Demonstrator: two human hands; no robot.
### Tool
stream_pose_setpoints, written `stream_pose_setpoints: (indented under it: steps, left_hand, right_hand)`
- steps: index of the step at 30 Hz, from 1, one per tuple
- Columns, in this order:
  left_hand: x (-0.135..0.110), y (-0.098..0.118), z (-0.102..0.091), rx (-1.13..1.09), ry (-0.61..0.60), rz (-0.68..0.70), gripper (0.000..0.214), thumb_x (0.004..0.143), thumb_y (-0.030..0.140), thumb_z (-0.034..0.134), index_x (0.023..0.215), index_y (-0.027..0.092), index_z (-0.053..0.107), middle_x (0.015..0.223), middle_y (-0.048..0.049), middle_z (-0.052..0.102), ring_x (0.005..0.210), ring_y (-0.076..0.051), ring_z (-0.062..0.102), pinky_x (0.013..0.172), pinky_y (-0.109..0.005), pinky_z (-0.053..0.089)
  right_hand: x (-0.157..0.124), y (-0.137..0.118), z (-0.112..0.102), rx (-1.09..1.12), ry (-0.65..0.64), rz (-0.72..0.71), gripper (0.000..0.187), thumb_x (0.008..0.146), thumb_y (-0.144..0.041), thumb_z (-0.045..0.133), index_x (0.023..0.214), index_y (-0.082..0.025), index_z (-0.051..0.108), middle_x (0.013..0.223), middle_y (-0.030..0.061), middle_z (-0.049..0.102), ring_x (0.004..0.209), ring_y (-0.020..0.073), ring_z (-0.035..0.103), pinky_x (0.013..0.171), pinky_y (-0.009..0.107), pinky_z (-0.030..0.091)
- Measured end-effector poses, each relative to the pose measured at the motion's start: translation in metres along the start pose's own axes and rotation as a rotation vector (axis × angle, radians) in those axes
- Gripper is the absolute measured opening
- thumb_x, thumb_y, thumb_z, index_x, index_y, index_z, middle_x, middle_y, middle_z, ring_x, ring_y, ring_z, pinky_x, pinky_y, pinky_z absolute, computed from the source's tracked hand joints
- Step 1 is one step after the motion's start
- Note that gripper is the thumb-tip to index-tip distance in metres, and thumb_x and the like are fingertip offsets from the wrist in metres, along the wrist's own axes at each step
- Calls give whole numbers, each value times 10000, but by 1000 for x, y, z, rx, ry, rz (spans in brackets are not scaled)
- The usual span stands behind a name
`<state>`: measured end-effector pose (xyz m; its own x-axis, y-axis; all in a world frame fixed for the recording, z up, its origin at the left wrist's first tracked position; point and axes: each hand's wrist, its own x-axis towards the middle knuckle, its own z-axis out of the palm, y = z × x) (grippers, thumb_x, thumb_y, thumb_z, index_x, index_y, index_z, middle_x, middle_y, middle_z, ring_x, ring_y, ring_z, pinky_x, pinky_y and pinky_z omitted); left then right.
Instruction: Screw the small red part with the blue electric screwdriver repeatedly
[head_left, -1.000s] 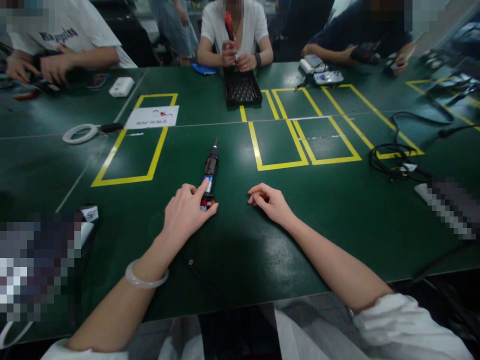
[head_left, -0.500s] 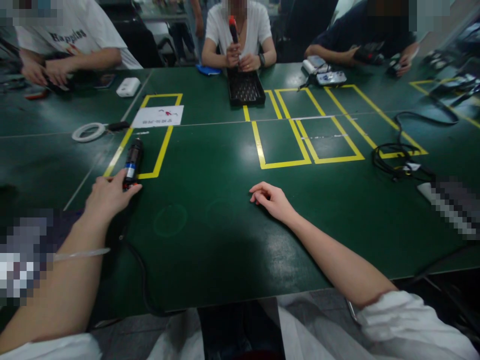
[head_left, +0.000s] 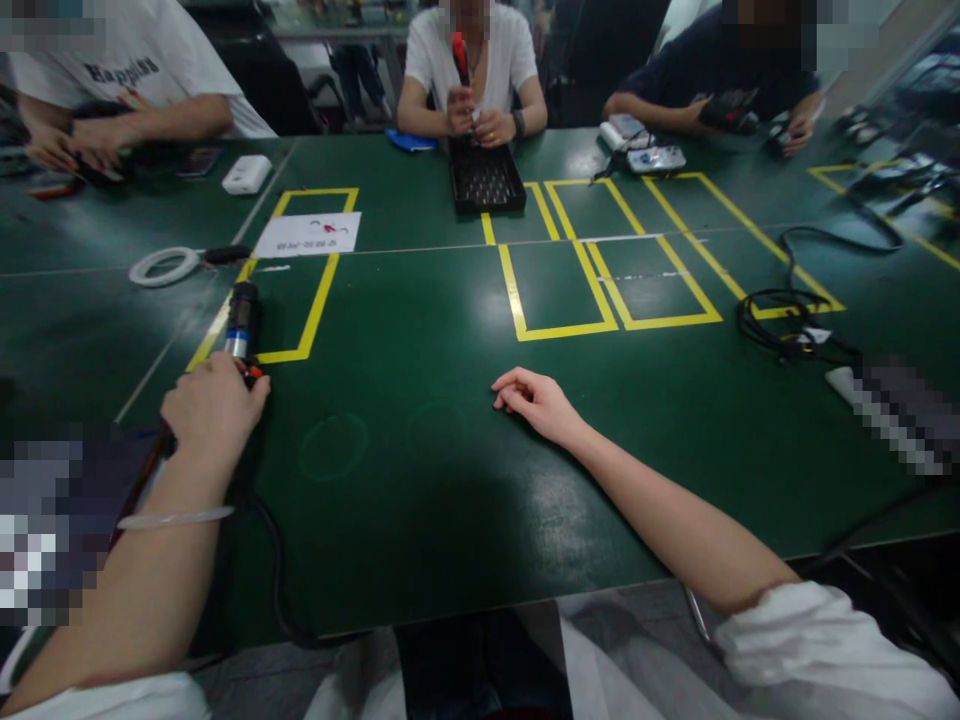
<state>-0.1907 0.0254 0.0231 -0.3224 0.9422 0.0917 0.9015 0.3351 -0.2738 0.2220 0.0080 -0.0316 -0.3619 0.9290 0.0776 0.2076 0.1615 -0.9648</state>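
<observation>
My left hand (head_left: pixel 214 408) is closed around the lower part of a black cylindrical handheld tool (head_left: pixel 242 315) with a blue and silver band. A bit of orange shows beside my thumb; the rest of the tool's grip is hidden under my palm. A black cable (head_left: pixel 276 560) runs from below that wrist toward the table's front edge. My right hand (head_left: pixel 541 402) rests on the green table (head_left: pixel 420 330), its fingers loosely bent and holding nothing. Nearest to it are the yellow tape outlines (head_left: pixel 568 331) beyond the fingertips.
A white printed sheet (head_left: pixel 309 235) and a coiled white cable (head_left: pixel 165 266) lie beyond my left hand. Across the table a person handles a red-and-black tool (head_left: pixel 460 58) over a black tray (head_left: pixel 487 190). Two more people sit either side. A black cable coil (head_left: pixel 780 325) lies right.
My left hand has come down over the tool and now wraps its grip. The tool has turned slightly upright and sits a little further left. My right hand keeps its pose.
</observation>
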Motion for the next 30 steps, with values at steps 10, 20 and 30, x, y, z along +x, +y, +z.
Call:
stream_pose_setpoints:
  steps: [10, 20, 30]
  left_hand:
    - [0, -4, 3, 18, 82, 17, 576, 906, 537, 295, 1114, 73, 566, 999, -154, 639, 860, -279, 585, 782, -367, 408]
    - [-36, 82, -39, -918, -181, 388, 423, 903, 456, 496, 1139, 120, 597, 1026, -113, 697, 948, -226, 655, 878, -363, 483]
    - [-93, 189, -61, -1583, -1051, 683, 643, 920, 373, 551, 1496, 168, 352, 899, -52, 624, 806, -143, 575, 766, -311, 478]
  right_hand:
    - [-1, -3, -6, 69, -67, 47, 145, 869, -229, 550, 954, -153, 640, 803, 42, 711, 699, 131, 634, 705, 277, 511]
    - [-8, -6, -1, 22, -16, 27, 155, 895, -225, 540, 979, -158, 652, 823, 38, 716, 722, 129, 633, 687, 254, 473]
    - [-16, -5, -8, 404, -124, -25, 264, 877, -359, 646, 1057, -169, 608, 814, 22, 675, 712, 132, 615, 712, 277, 501]
